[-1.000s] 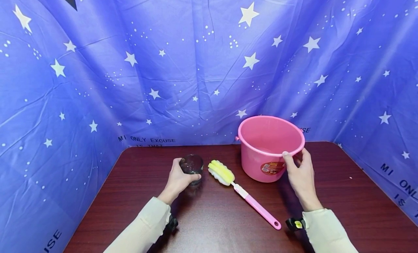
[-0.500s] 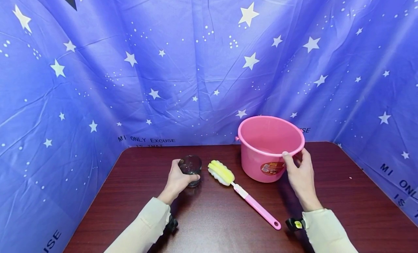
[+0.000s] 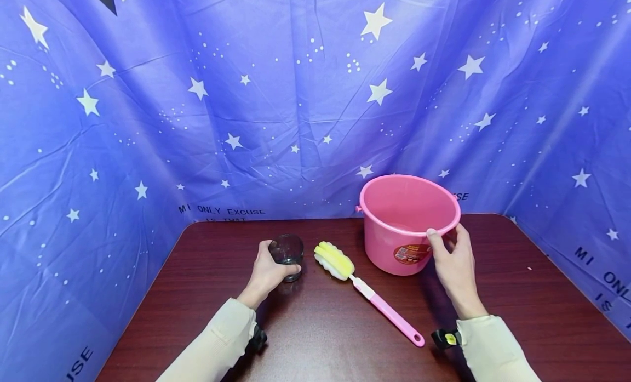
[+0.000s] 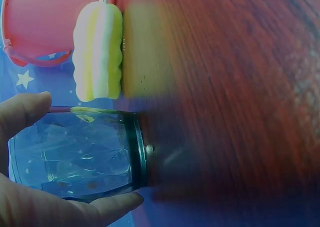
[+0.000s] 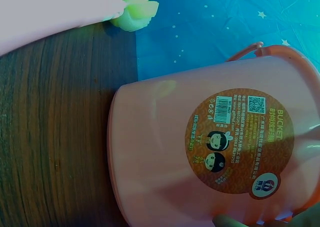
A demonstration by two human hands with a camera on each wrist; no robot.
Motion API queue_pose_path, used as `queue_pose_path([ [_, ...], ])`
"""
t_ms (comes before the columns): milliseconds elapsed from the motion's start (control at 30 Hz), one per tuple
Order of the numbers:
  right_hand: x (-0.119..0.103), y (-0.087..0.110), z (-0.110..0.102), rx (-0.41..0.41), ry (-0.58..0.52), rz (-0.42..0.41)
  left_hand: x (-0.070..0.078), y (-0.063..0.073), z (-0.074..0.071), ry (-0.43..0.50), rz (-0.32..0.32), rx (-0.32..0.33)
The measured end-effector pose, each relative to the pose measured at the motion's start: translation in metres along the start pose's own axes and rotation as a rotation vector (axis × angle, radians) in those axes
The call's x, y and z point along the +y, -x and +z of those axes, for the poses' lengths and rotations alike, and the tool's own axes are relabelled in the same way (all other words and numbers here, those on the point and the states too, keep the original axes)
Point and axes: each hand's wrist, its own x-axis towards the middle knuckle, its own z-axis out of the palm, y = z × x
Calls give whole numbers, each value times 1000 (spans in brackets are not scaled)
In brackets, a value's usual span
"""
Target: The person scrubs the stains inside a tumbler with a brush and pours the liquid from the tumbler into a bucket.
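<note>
A dark clear drinking glass [image 3: 287, 251] stands upright on the left half of the table. My left hand [image 3: 266, 272] grips it, thumb on the near side and fingers round the far side; the left wrist view shows the glass [image 4: 80, 154] between thumb and fingers. To its right lies a sponge bottle brush [image 3: 335, 260], yellow and white at the head, with a pink handle pointing toward the near right. Beyond that stands a pink bucket [image 3: 382, 245] with a round label. My right hand [image 3: 453, 261] holds the bucket's near right rim, thumb outside.
The dark red wooden table [image 3: 315, 327] carries all these things. Behind it and along both sides hangs a blue curtain [image 3: 276, 113] with white stars. The bucket sits near the table's back edge, and the brush lies between the two hands.
My left hand and the glass have shifted slightly left, and the glass stands a touch more upright. The right hand, bucket and brush have stayed in place.
</note>
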Motion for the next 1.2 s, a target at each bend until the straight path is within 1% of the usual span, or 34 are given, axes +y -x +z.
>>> queue_pose_path([
  [267, 2, 0, 0, 4, 0, -1, 0, -1, -1, -21, 6, -18],
  [533, 1, 0, 0, -1, -4, -3, 0, -1, -1, -23, 1, -27],
  [733, 1, 1, 0, -1, -14, -2, -1, -1, -3, -14, -5, -46],
  [933, 1, 4, -2, -25, 0, 12, -4, -2, -5, -11, 11, -51],
  [1033, 2, 6, -3, -30, 7, 16, -3, -1, -7, -24, 15, -48],
  [1133, 3, 9, -3, -33, 15, 10, -2, 0, -9, -28, 34, -38],
  [1200, 3, 10, -4, -36, 21, -2, -1, 1, -11, -35, 59, -23],
])
